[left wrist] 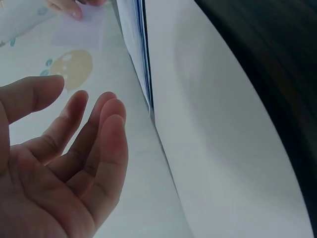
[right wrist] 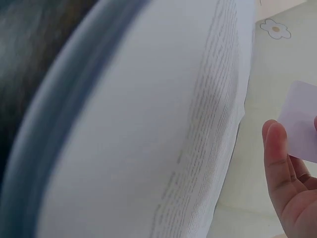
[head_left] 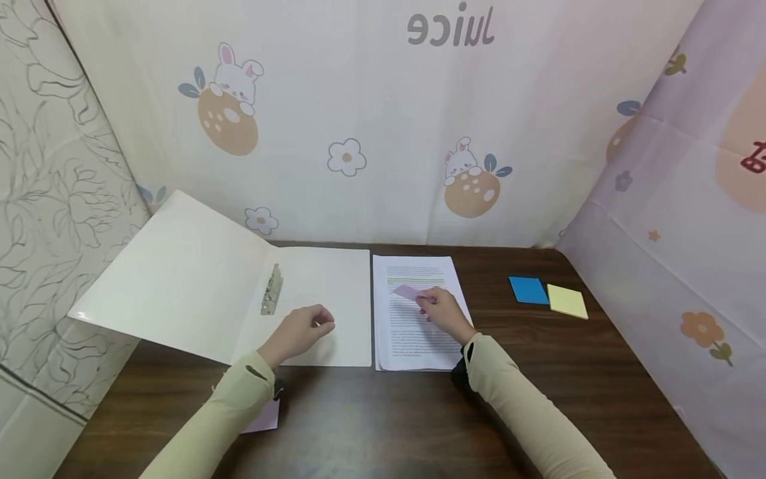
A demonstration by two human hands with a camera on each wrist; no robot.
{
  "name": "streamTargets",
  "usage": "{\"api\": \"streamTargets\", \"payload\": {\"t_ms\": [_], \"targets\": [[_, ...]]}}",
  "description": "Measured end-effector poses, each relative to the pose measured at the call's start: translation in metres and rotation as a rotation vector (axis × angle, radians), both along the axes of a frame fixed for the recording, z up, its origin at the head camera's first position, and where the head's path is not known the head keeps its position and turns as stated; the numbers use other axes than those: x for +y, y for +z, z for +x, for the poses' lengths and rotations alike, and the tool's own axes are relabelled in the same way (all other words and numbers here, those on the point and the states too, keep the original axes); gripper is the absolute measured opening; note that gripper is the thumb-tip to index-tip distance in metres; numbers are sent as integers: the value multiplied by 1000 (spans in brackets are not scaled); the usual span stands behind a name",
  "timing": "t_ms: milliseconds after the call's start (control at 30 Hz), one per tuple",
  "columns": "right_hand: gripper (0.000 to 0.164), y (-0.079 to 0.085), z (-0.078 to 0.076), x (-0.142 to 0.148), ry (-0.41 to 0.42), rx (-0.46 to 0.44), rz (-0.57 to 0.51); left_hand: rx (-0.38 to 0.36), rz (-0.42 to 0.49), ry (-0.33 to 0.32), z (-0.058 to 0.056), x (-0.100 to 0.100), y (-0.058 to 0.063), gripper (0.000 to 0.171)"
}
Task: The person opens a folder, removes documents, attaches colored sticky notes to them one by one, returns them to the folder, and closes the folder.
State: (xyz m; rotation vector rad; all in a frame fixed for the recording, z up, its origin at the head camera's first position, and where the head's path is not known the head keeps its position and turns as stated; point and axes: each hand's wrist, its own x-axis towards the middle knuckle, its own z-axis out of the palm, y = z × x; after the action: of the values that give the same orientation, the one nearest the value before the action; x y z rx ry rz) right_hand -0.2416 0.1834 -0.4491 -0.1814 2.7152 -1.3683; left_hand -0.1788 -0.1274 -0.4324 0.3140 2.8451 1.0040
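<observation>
My right hand (head_left: 444, 313) pinches a light purple sticky note (head_left: 405, 291) between thumb and fingers. In the head view the note overlaps the upper part of a stack of printed sheets (head_left: 413, 342), whose top page has a green highlighted line. The right wrist view also shows the purple note (right wrist: 298, 116) at the fingertips. My left hand (head_left: 302, 330) is over the right inner side of an open white binder (head_left: 344, 279), its fingers loosely bent and nothing in them. A metal clip (head_left: 271, 291) sits near the binder's spine.
Blue sticky notes (head_left: 528, 290) and yellow sticky notes (head_left: 567, 301) lie on the dark wooden table (head_left: 371, 419) at the right. Another purple paper (head_left: 263, 419) lies partly under the left forearm. The binder's cover (head_left: 173, 279) slants up at the left. Patterned curtains (head_left: 383, 100) enclose the table.
</observation>
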Motion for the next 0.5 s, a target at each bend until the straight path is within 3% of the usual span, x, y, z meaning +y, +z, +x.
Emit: {"api": "streamTargets", "payload": {"t_ms": [500], "targets": [[24, 8, 5, -6, 38, 56, 16, -15, 137, -20, -28, 38, 2, 23]]}}
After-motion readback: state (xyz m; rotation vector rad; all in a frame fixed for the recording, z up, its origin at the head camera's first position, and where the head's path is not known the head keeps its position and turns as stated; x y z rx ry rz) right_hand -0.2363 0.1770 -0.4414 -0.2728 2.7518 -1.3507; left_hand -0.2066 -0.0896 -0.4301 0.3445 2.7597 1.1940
